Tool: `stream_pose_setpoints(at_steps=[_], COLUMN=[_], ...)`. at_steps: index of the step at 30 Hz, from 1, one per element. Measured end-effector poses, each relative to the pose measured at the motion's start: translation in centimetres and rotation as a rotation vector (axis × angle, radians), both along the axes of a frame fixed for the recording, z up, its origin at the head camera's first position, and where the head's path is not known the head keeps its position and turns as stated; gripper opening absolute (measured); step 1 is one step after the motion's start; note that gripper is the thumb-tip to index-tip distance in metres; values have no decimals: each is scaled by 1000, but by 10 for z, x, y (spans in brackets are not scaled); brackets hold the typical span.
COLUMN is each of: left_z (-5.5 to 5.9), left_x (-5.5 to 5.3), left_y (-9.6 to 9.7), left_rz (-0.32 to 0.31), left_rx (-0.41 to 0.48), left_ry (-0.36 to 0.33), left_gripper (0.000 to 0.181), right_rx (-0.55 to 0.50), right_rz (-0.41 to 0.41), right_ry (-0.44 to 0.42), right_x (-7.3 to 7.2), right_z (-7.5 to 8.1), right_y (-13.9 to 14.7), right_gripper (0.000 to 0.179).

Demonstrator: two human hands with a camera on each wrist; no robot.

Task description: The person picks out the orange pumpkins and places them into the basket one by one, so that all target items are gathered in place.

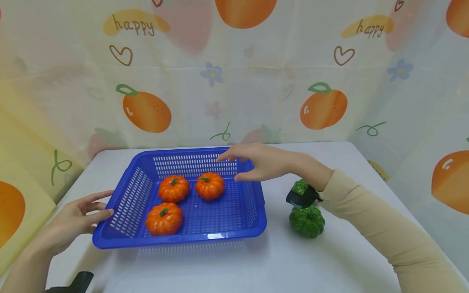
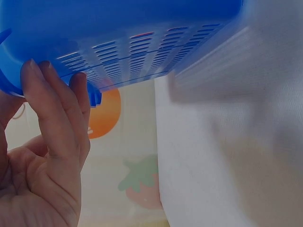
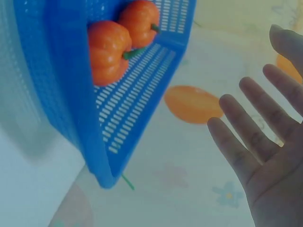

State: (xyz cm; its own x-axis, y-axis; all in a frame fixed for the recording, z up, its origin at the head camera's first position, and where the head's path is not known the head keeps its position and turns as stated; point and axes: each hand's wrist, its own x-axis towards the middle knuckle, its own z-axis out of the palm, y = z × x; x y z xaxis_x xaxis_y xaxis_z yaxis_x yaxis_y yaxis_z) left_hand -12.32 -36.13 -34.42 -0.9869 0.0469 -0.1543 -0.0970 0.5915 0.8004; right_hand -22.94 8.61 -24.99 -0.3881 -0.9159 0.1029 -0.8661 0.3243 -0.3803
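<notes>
A blue plastic basket (image 1: 216, 234) holds three small orange pumpkins: a front one (image 1: 164, 219), a back left one (image 1: 174, 189) and a back right one (image 1: 210, 186). My left hand (image 1: 75, 221) grips the basket's left rim, the thumb on the rim and the fingers against the outer wall (image 2: 109, 52). With its fingers extended and nothing held, my right hand (image 1: 265, 162) is over the basket's back right corner in the head view. In the right wrist view that hand (image 3: 274, 156) is apart from the basket (image 3: 75, 85).
Right of the basket, a green pumpkin (image 1: 307, 221) lies on the white table (image 1: 293, 268). Another green thing (image 1: 300, 186) shows behind the black wrist camera (image 1: 302, 198), partly hidden. A printed curtain (image 1: 234, 81) hangs behind the table.
</notes>
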Motion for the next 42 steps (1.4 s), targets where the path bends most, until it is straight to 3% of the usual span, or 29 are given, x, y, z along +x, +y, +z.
stream_pose_setpoints(at_steps=[9, 19, 32, 42], left_z=[0, 0, 1, 1], left_x=[1, 1, 0, 0], left_y=[-2, -3, 0, 1], left_rz=[10, 9, 5, 9], left_rx=[-6, 0, -7, 2], left_ry=[-10, -3, -11, -18], left_gripper=[68, 67, 68, 69], right_rx=[-59, -124, -258, -333], right_rz=[-58, -171, -305, -426], right_ry=[29, -5, 18, 49], right_x=[8, 11, 12, 16], right_z=[-3, -26, -58, -69], right_y=[27, 61, 118, 156], right_gripper=[48, 50, 51, 59])
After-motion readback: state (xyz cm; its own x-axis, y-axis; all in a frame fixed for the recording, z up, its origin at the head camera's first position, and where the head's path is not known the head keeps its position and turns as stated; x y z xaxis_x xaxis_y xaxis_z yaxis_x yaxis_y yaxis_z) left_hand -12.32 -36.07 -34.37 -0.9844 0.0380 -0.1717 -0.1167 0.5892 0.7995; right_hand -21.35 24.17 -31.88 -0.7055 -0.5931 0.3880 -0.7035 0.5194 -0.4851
